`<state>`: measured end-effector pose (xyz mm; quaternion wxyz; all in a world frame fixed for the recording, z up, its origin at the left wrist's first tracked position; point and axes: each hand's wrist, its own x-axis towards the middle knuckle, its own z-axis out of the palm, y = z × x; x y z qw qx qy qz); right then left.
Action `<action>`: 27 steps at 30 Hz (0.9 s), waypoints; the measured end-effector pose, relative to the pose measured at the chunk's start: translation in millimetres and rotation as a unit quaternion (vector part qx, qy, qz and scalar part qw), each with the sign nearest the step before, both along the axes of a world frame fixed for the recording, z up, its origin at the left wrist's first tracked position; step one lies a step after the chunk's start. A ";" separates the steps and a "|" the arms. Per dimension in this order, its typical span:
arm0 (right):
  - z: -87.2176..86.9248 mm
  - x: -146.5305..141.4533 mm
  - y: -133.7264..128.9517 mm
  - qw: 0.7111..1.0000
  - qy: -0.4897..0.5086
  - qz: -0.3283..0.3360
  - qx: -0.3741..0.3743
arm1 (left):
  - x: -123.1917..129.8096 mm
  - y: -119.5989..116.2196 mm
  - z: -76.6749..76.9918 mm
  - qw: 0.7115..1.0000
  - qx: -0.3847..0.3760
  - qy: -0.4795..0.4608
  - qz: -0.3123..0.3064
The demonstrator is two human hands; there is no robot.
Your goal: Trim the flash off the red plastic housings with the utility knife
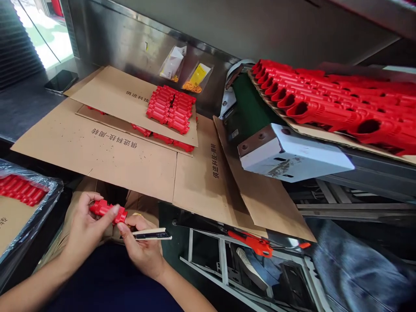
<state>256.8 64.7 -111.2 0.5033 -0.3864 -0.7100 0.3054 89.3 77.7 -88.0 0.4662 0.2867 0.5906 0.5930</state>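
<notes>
My left hand (87,223) is closed around a red plastic tubular part (108,211), held level above my lap. In my right hand (143,249) is a slim white-and-black-handled tool (152,234), its handle pointing right. The thumb and fingers of that hand meet close to the right end of the red part; the tool's working tip is hidden there, so I cannot tell whether it touches. Just beyond my hands lies the near edge of a flat cardboard sheet (107,147).
Red parts (170,108) lie in rows on stacked cardboard (110,86). A cardboard tray with many red parts (341,99) rests on the green conveyor (253,102) at right. More red parts fill a plastic-lined bin (58,190) at left. Beside the cardboard lies a phone (61,81).
</notes>
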 end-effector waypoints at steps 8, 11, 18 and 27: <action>-3.0 -1.6 2.0 0.991 -0.063 -0.012 0.117 | -1.1 -2.4 0.0 0.988 -0.040 -0.149 -0.025; -4.3 -6.5 5.2 0.995 -0.057 -0.009 0.078 | -0.5 -5.1 2.5 0.980 -0.046 -0.190 -0.037; 10.0 15.6 11.7 0.992 0.025 -0.060 -0.110 | -13.9 -1.4 7.6 0.984 0.049 -0.172 -0.022; 29.2 34.9 17.5 0.987 0.006 0.109 0.122 | -16.1 -3.7 9.5 0.978 -0.010 -0.190 -0.082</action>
